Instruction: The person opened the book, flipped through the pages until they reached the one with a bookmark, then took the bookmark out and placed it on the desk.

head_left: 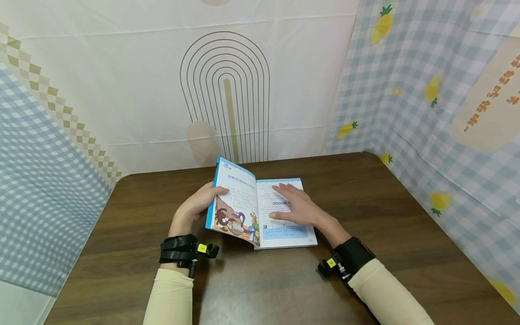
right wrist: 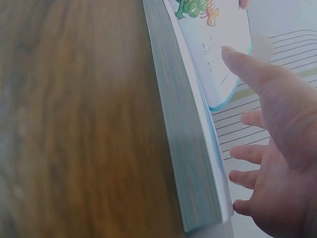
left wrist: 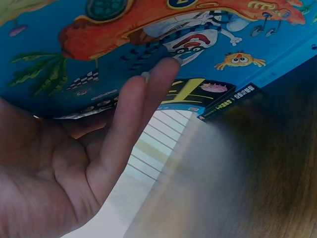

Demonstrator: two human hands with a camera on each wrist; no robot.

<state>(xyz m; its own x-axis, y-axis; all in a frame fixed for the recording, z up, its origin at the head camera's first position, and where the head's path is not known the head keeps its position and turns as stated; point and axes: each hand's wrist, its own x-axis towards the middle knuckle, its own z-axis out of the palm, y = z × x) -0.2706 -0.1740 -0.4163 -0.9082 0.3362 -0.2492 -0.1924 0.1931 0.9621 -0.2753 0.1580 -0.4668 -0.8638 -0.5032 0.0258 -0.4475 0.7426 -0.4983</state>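
Note:
An illustrated book [head_left: 280, 232] is spread on the table, its left side raised at a slant and its thick right side lying flat. My left hand [head_left: 199, 201] holds the raised side by its outer edge, thumb on the page and fingers behind the cover. From the left wrist view, those fingers lie against the blue cartoon cover [left wrist: 237, 39]. Over the right page is my right hand [head_left: 298, 205], fingers spread and pointing left. The right wrist view shows the thick page block [right wrist: 185, 134] beside this right hand [right wrist: 282, 129].
Under the book is a dark brown wooden table [head_left: 134, 225] with rounded far corners. A pale cloth [head_left: 142, 90] with an arch pattern hangs behind it. Checked cloth [head_left: 406, 113] with yellow fruit prints covers the right side. Black straps with small cameras circle both wrists.

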